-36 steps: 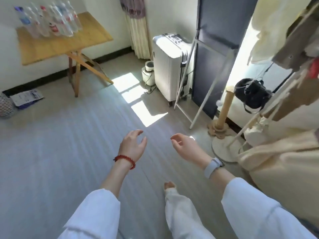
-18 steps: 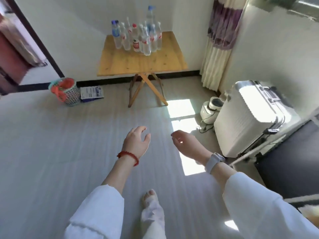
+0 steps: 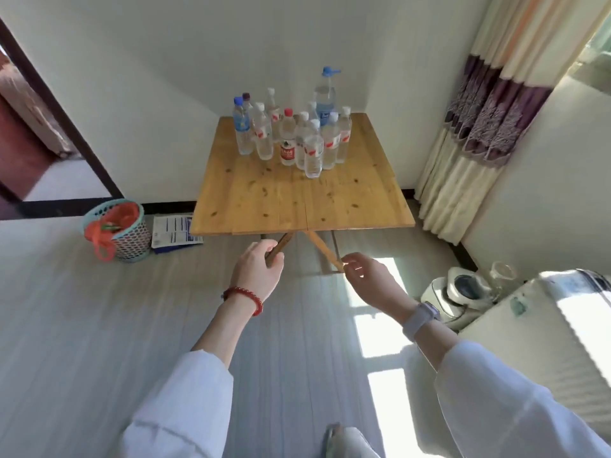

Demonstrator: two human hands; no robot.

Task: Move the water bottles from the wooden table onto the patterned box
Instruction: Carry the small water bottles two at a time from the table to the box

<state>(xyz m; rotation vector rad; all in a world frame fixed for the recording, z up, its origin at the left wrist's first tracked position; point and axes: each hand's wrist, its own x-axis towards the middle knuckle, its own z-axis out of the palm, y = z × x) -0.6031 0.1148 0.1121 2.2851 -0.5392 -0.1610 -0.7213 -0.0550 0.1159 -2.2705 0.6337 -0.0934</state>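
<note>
Several clear water bottles (image 3: 291, 137) stand clustered at the back of a square wooden folding table (image 3: 297, 200) against the far wall; the tallest has a blue cap (image 3: 325, 94). My left hand (image 3: 259, 266), with a red bead bracelet, hovers just below the table's front edge, fingers loosely curled and holding nothing. My right hand (image 3: 367, 276), with a pale watch on the wrist, is raised beside it, fingers relaxed and empty. Both hands are short of the bottles. The patterned box is not in view.
A teal mesh basket with a red bag (image 3: 115, 229) and a printed packet (image 3: 175, 231) lie on the floor left of the table. A curtain (image 3: 479, 133) hangs at right. A white suitcase (image 3: 545, 338) and a small appliance (image 3: 459, 292) stand at right. A doorway (image 3: 29, 153) opens at left.
The view has swung left and closed in on the table, which now fills the centre. Both hands have risen toward its front edge, still holding nothing.
</note>
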